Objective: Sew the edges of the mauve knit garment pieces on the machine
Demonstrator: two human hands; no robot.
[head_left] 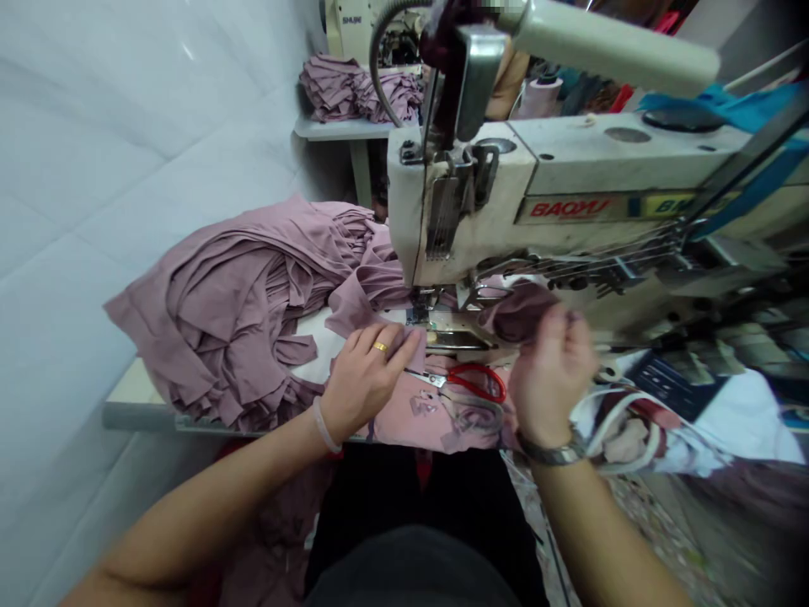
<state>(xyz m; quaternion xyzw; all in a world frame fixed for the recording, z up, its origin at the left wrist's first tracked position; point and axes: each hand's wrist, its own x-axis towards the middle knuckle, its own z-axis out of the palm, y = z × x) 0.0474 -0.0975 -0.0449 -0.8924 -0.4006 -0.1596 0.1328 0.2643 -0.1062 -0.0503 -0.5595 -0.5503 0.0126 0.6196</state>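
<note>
My left hand (368,364), with a gold ring, grips a mauve fabric piece (351,305) just left of and in front of the sewing machine's presser foot (425,297). Its fingers are curled together on the cloth's edge. To the right of the needle area, my right hand (556,367) is somewhat blurred. Its fingers look closed on a darker fold of mauve fabric (519,310), though the exact grip is smeared. Between the hands, red-handled scissors (475,381) lie on pink printed cloth (404,415). The white sewing machine (468,211) stands directly behind both hands.
A large heap of mauve fabric pieces (215,312) covers the table's left side by the tiled wall (82,152). White cloth and bands (733,421) lie at right. Behind stand another machine (354,29) and more mauve pieces (332,88); part of another person's arm (509,80) shows.
</note>
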